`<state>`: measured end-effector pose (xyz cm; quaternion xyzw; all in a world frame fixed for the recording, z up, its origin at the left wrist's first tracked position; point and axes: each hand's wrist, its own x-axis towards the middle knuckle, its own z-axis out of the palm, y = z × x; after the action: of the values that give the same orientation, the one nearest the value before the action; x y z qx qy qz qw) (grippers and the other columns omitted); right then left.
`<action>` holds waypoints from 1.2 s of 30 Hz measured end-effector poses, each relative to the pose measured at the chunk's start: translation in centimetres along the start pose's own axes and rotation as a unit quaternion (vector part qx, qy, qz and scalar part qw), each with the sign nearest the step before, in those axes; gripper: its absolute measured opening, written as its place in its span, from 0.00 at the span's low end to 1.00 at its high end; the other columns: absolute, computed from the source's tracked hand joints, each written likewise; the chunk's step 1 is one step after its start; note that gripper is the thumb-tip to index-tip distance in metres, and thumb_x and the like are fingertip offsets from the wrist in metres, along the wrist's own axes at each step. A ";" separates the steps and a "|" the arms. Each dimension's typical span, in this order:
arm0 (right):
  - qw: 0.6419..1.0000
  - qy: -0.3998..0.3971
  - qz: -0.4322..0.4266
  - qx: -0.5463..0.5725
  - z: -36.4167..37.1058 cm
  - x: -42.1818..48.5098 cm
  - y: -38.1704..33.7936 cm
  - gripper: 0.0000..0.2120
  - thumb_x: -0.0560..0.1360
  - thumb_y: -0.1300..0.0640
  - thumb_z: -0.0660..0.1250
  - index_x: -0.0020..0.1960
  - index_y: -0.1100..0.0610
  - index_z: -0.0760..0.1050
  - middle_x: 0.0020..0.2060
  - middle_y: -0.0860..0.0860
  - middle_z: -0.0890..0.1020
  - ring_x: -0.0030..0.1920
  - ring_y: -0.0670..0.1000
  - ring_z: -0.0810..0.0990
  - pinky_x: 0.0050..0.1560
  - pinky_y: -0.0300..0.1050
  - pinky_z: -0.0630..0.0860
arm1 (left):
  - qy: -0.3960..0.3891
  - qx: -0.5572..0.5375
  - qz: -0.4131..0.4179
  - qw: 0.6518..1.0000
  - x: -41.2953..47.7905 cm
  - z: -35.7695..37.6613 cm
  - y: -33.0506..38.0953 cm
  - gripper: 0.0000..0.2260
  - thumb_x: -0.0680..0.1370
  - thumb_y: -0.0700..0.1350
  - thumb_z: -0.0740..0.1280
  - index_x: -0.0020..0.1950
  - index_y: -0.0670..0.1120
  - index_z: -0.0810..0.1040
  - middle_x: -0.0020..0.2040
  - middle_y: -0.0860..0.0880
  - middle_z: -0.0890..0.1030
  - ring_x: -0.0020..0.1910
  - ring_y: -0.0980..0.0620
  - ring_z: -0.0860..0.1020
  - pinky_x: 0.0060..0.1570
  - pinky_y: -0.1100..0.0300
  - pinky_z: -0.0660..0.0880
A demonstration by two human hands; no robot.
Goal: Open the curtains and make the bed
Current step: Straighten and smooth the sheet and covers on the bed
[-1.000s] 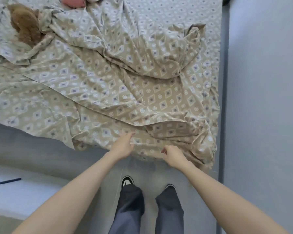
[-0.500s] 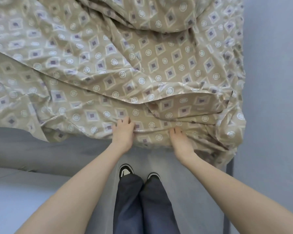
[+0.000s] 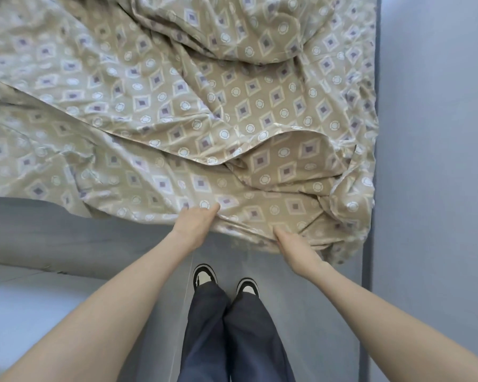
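Since half a second ago the sheet (image 3: 193, 111) edge has lifted into a raised fold near the right hand (image 3: 294, 245), and the feet stand apart. Left hand (image 3: 195, 223) and right hand both grip the sheet's near hem, fingers tucked under. Rumpled tan sheet covers the bed, overhanging its grey side (image 3: 66, 232). Grey floor (image 3: 25, 304), wall (image 3: 436, 161) right.

No legible text, labels, brands, numbers or signs. Bedsheet (image 3: 177, 111): woven diamond-and-circle pattern only, no lettering. Shoes (image 3: 204, 274), bottom centre of frame: black-and-white, no readable logo.
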<state>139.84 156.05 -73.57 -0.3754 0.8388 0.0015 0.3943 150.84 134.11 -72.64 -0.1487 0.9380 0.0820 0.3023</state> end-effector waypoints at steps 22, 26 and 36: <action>0.958 -0.092 0.176 -0.207 -0.8 -13.4 1.9 0.12 0.76 0.66 0.59 0.56 0.58 0.75 0.53 0.52 0.80 0.55 0.54 0.79 0.48 0.44 0.74 | -0.137 -0.323 -0.094 0.932 -13.4 3.4 11.6 0.42 0.71 0.38 0.63 0.78 0.52 0.44 0.54 0.42 0.77 0.50 0.44 0.75 0.45 0.59 0.71; 0.951 -0.072 0.211 -0.213 0.2 -14.7 3.1 0.14 0.77 0.67 0.58 0.59 0.58 0.75 0.57 0.52 0.79 0.58 0.53 0.79 0.48 0.43 0.73 | -0.129 -0.331 -0.074 0.932 -14.5 4.4 13.7 0.42 0.71 0.37 0.62 0.78 0.51 0.40 0.57 0.40 0.76 0.54 0.41 0.76 0.46 0.56 0.71; 0.952 -0.036 0.176 -0.247 2.0 -14.9 6.7 0.15 0.77 0.61 0.60 0.62 0.53 0.73 0.60 0.52 0.76 0.63 0.54 0.72 0.60 0.45 0.68 | -0.241 -0.304 -0.059 0.920 -12.5 5.5 15.6 0.38 0.73 0.40 0.70 0.77 0.49 0.54 0.71 0.45 0.68 0.67 0.46 0.70 0.62 0.57 0.70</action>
<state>143.04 170.80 -67.07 -0.3071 0.8503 0.2913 0.3126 158.41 152.99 -68.65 -0.2641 0.7561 0.3790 0.4635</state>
